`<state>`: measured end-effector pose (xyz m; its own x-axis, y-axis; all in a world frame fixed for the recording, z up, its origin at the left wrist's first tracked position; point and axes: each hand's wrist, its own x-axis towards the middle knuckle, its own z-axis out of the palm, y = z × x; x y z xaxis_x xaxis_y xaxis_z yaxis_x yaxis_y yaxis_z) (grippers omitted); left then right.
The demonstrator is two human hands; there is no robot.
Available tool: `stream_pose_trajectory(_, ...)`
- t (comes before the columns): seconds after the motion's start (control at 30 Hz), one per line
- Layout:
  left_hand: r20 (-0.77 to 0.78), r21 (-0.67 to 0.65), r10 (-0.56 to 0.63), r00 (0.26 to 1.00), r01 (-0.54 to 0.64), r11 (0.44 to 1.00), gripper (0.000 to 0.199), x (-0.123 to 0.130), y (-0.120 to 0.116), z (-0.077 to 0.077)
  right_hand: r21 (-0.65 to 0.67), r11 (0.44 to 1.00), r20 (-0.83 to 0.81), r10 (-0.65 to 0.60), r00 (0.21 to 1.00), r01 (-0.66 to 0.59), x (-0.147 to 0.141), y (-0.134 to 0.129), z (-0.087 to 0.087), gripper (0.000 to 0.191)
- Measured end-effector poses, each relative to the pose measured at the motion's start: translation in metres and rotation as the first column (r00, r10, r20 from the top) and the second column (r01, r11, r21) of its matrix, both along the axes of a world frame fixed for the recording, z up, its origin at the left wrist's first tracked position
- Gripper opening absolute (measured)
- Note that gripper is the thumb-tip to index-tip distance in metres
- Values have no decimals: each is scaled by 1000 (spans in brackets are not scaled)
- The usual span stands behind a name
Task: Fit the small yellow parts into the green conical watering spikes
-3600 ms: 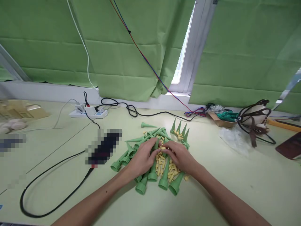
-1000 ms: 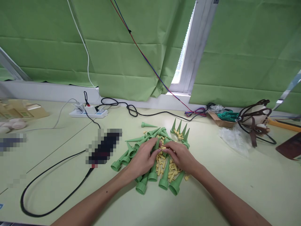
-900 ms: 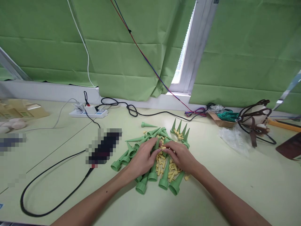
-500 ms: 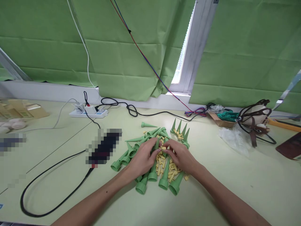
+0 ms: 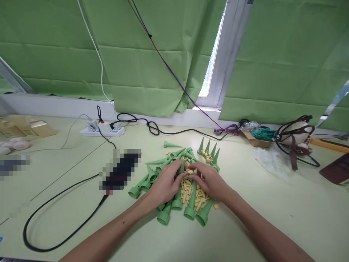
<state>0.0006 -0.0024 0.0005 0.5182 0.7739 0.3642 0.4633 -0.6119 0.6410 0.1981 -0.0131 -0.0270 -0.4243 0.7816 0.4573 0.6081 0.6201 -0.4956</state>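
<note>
My left hand (image 5: 167,182) and my right hand (image 5: 211,180) meet over a pile of green plastic cone spikes and small yellow plastic fittings. Between their closed fingertips is a small yellow fitting (image 5: 189,171), partly hidden by the fingers. Under my left thumb passes a green cone spike (image 5: 177,200), its wide end towards me. Loose yellow fittings (image 5: 200,201) lie among the cones below my right hand. Several cones (image 5: 208,147) stand upright beyond that hand, with yellow fittings beside them.
A single green cone (image 5: 172,145) lies behind the pile. To the left are a blurred dark device (image 5: 122,171) on a black cable and a white power strip (image 5: 103,131). A cardboard box (image 5: 255,140), a plastic bag (image 5: 272,160) and a strapped bag (image 5: 296,138) sit at the right.
My right fingers have shifted slightly around the yellow fitting. My left hand and the pile look the same.
</note>
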Motion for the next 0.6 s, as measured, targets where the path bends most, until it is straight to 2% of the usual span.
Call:
stream_pose_trajectory(0.27, 3, 10, 0, 1000, 0, 1000, 6, 0, 1, 0, 39, 999, 15, -8, 1000, 7, 0, 3, -5, 7)
stream_pose_trajectory(0.6, 7, 9, -6, 1000, 6, 1000, 6, 0, 1, 0, 39, 999, 25, 5, 1000, -6, 1, 4, -2, 15)
